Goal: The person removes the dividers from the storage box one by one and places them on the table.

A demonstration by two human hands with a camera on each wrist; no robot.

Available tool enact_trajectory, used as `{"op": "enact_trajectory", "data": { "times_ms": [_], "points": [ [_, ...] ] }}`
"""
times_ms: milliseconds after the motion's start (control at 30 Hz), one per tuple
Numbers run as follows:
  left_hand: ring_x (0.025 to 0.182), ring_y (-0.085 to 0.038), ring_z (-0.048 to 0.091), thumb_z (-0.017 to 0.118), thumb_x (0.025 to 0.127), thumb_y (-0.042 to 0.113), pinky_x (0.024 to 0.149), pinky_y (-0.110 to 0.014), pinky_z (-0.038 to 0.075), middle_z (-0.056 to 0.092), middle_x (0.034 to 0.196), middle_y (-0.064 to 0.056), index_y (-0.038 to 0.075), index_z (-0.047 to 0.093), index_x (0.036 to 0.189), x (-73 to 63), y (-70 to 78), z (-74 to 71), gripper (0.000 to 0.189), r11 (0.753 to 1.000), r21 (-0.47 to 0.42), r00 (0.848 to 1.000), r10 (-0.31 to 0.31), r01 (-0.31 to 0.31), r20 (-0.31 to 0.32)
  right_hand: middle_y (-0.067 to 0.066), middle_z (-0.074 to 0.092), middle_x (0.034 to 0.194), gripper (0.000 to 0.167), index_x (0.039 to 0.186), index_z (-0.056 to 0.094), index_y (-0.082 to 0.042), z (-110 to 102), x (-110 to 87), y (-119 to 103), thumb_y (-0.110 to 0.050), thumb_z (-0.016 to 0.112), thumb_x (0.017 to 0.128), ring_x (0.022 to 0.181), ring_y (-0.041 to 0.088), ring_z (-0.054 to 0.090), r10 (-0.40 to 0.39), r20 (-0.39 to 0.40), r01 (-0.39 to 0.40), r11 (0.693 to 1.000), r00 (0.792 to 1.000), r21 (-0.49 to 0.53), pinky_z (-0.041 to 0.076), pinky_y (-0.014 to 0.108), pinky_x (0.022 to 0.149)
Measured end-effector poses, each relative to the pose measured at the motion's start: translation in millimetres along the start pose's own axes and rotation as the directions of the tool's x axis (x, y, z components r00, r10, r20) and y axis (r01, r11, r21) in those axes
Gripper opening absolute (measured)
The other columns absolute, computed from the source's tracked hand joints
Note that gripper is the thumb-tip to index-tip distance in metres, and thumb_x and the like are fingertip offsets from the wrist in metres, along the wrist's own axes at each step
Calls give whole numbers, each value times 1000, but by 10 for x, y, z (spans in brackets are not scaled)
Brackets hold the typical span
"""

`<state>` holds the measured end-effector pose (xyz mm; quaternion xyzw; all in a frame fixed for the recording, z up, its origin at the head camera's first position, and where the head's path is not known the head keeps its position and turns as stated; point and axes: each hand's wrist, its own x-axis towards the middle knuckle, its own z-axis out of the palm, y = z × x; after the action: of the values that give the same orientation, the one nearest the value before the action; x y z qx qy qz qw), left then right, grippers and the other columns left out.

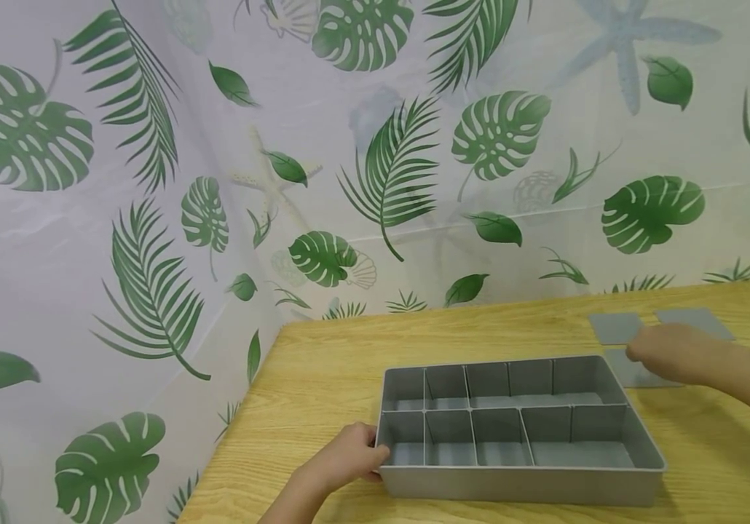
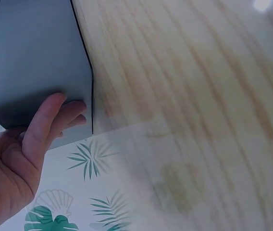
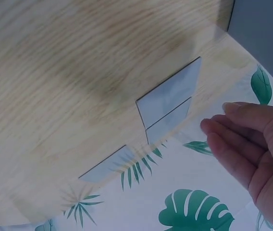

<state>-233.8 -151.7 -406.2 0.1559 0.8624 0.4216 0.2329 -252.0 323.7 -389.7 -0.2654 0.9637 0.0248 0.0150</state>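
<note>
A grey divided tray (image 1: 519, 484) sits on the wooden table, its partitions forming several compartments. At its near left corner my left hand (image 1: 352, 451) grips the side, thumb at the rim. The left wrist view shows those fingers (image 2: 44, 118) lying along the tray's grey outer wall (image 2: 38, 48). My right hand (image 1: 679, 353) is over the flat grey panels (image 1: 616, 329) right of the tray. In the right wrist view this hand (image 3: 252, 144) has loosely bent fingers and nothing between them. Three panels (image 3: 172, 89) show there, lying flat on the table.
The wooden table (image 1: 322, 364) extends around the tray, with its left edge beside my left arm. White sheeting with green leaf prints (image 1: 381, 182) hangs behind the table and along its left side.
</note>
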Motion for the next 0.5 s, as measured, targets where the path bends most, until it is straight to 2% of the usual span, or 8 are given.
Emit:
{"op": "enact_trajectory", "data": {
  "times_ms": [167,367,500],
  "points": [
    [85,-29,67,48,79,6,63,-38,59,67,95,-21,-12,64,99,-10,6,8,31,1000,-8,1000,7,-7,0,-4,60,65,23,74,67,-11,-54,1,-19,9,58,78,55,6,48,-43,-39,41,998,998,-44,36,21,46],
    [84,-28,67,48,79,6,63,-37,59,68,93,-20,-11,64,96,-24,23,10,29,1000,-6,1000,8,-8,2,-9,56,63,20,75,68,-14,-123,15,-51,5,64,76,54,2,39,-75,-17,74,997,997,-10,32,20,47],
    [82,-28,67,49,78,6,63,-37,59,68,92,-20,-11,64,95,-22,31,7,29,1000,0,1000,12,-12,5,-9,62,68,23,76,69,-17,-201,22,-118,6,67,73,60,10,55,-107,-3,106,994,994,-18,47,26,52]
  ]
}}
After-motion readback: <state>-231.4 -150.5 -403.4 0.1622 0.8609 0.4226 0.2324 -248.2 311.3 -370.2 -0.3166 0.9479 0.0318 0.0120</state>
